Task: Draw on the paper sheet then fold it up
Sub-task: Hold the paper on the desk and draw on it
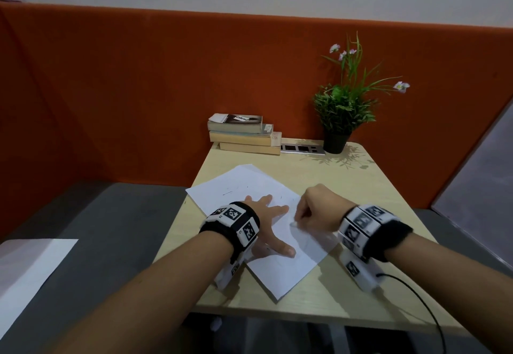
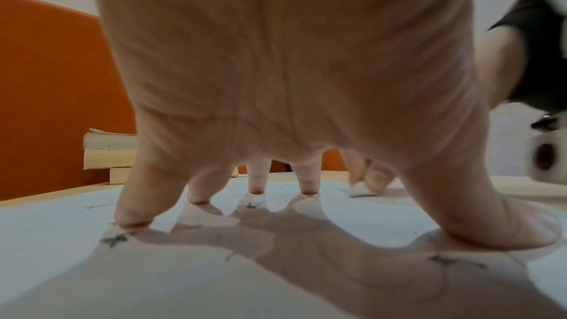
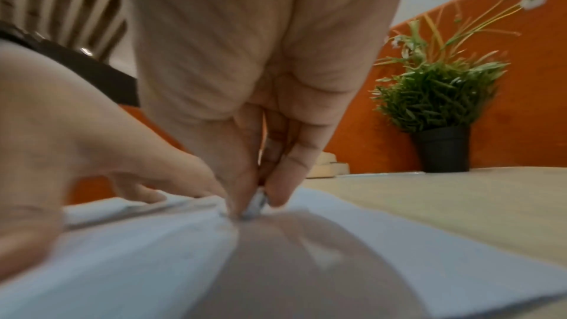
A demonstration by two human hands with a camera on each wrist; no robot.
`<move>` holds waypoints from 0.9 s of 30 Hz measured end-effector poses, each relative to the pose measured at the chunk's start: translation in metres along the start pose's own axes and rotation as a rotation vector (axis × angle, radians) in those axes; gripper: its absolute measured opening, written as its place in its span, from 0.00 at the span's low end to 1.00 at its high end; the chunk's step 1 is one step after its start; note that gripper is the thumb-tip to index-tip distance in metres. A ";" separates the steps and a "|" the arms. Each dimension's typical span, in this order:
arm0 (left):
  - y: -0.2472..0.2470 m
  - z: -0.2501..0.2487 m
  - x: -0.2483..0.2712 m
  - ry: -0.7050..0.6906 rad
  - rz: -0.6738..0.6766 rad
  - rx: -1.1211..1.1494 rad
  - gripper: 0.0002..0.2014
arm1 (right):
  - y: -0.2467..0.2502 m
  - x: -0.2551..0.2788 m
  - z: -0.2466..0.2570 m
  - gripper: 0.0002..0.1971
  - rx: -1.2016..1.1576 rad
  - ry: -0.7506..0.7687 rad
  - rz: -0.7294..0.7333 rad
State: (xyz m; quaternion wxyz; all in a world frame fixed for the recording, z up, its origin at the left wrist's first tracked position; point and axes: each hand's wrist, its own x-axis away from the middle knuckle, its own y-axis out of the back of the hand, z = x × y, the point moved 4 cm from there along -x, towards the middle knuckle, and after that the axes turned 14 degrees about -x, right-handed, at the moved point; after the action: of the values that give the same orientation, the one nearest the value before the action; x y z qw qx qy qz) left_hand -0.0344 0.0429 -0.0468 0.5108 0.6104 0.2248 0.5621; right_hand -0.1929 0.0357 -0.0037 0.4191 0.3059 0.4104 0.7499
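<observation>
A white paper sheet (image 1: 241, 184) with a few faint pencil marks lies at an angle on the light wooden table (image 1: 369, 187). My left hand (image 1: 273, 230) is spread on the sheet's middle, its fingertips (image 2: 132, 220) and thumb pressing the paper (image 2: 368, 222) down. My right hand (image 1: 298, 219) is just right of it, over the sheet's right edge. It pinches a small whitish stub (image 1: 293, 224) between thumb and fingers, its tip touching the paper (image 3: 122, 251). The stub (image 3: 257, 203) could be an eraser or a chalk piece; I cannot tell which.
Stacked books (image 1: 244, 134), a socket strip (image 1: 302, 148) and a potted plant (image 1: 341, 109) line the table's far edge against an orange partition (image 1: 111, 90). Another white sheet (image 1: 27, 270) lies on the grey seat at left. A black cable (image 1: 416, 298) trails from my right wrist.
</observation>
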 end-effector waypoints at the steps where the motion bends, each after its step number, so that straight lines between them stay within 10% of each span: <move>1: 0.001 -0.001 0.001 0.004 0.002 -0.006 0.59 | 0.002 -0.007 0.001 0.06 0.002 -0.002 -0.027; 27: -0.001 -0.003 0.002 0.019 -0.026 -0.002 0.59 | -0.019 0.013 0.019 0.02 -0.099 -0.023 0.101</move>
State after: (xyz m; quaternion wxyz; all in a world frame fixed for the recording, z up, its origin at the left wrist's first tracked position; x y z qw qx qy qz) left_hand -0.0367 0.0461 -0.0469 0.5165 0.6017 0.2370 0.5612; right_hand -0.1770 0.0598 -0.0097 0.4002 0.3139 0.3521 0.7857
